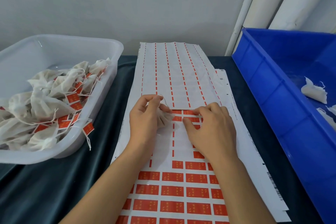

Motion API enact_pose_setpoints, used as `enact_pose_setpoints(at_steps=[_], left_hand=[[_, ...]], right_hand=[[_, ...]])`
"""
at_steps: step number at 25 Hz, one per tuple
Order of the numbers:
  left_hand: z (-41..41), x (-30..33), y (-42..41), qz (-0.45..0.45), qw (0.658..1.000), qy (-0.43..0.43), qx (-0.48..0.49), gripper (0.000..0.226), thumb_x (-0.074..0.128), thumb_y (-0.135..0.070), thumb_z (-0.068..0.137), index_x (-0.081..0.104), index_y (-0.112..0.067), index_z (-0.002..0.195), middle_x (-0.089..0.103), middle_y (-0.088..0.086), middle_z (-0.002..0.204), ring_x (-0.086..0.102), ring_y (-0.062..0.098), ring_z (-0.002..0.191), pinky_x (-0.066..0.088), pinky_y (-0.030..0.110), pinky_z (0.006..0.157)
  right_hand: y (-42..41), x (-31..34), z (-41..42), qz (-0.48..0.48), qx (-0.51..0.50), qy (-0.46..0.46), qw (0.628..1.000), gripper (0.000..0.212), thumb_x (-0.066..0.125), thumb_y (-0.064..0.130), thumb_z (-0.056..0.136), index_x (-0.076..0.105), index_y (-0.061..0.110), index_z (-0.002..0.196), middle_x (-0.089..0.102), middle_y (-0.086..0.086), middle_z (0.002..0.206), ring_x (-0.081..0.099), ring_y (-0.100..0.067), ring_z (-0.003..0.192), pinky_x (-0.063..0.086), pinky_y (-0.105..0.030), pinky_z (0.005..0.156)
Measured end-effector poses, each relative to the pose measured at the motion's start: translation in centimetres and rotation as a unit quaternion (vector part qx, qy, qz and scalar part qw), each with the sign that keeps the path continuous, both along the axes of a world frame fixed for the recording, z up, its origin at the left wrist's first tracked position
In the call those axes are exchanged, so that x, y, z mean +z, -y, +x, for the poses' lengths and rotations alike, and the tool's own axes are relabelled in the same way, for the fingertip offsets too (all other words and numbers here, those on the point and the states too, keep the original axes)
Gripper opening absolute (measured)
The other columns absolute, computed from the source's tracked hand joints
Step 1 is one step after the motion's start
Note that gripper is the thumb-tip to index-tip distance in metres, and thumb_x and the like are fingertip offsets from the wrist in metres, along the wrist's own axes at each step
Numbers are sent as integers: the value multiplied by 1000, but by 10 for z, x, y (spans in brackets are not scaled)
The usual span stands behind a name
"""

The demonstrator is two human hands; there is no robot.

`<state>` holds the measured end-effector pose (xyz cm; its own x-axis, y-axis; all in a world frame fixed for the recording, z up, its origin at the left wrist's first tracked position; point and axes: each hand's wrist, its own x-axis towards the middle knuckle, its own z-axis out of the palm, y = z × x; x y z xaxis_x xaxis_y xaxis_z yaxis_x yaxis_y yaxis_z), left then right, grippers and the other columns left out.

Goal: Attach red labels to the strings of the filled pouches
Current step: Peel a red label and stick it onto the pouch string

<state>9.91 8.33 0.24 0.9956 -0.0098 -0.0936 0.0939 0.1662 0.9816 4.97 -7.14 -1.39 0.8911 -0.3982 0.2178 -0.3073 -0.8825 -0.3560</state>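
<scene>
My left hand (145,114) grips a small white filled pouch (164,117) over the label sheet, pinching its string (164,101) between thumb and fingers. My right hand (209,125) lies on the label sheet (174,192) with fingertips pressed on a red label (192,119) in the partly used rows. Whether that label is lifted from the backing I cannot tell. Full rows of red labels cover the near part of the sheet.
A clear plastic tub (109,71) at left holds several pouches with red labels on their strings. A blue bin (269,82) at right holds a few white pouches (314,92). A used backing sheet (174,71) lies behind my hands. Dark cloth covers the table.
</scene>
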Motion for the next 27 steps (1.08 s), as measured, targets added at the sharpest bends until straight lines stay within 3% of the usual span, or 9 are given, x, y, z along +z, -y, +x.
enact_pose_setpoints(at_steps=[7, 15, 24, 27], left_hand=[[15, 2, -15, -35, 998, -11, 51, 16, 59, -34, 106, 74, -28, 104, 80, 2, 94, 79, 18, 90, 64, 41, 83], [16, -3, -11, -36, 996, -36, 79, 15, 60, -36, 106, 74, -31, 104, 80, -2, 93, 79, 18, 87, 65, 36, 76], [15, -3, -7, -19, 996, -40, 77, 18, 56, -36, 107, 73, -33, 103, 80, -7, 92, 78, 11, 87, 62, 27, 69], [19, -5, -11, -45, 995, -58, 72, 16, 60, -37, 105, 74, -32, 104, 80, -3, 94, 79, 15, 86, 63, 27, 68]], right_hand=[[-23, -2, 3, -21, 33, 2, 999, 68, 50, 83, 81, 61, 39, 132, 57, 13, 133, 53, -15, 120, 47, -37, 102], [-37, -2, 6, -28, 34, -4, 999, 70, 48, 82, 83, 65, 33, 130, 59, 12, 133, 56, -15, 119, 48, -36, 101], [-43, -3, 10, 7, 11, 36, 999, 55, 64, 73, 81, 75, 30, 114, 68, 10, 116, 62, -14, 100, 52, -31, 87], [-38, -4, 10, 33, 20, 49, 998, 44, 68, 65, 85, 76, 31, 111, 68, 12, 113, 56, -8, 95, 46, -22, 83]])
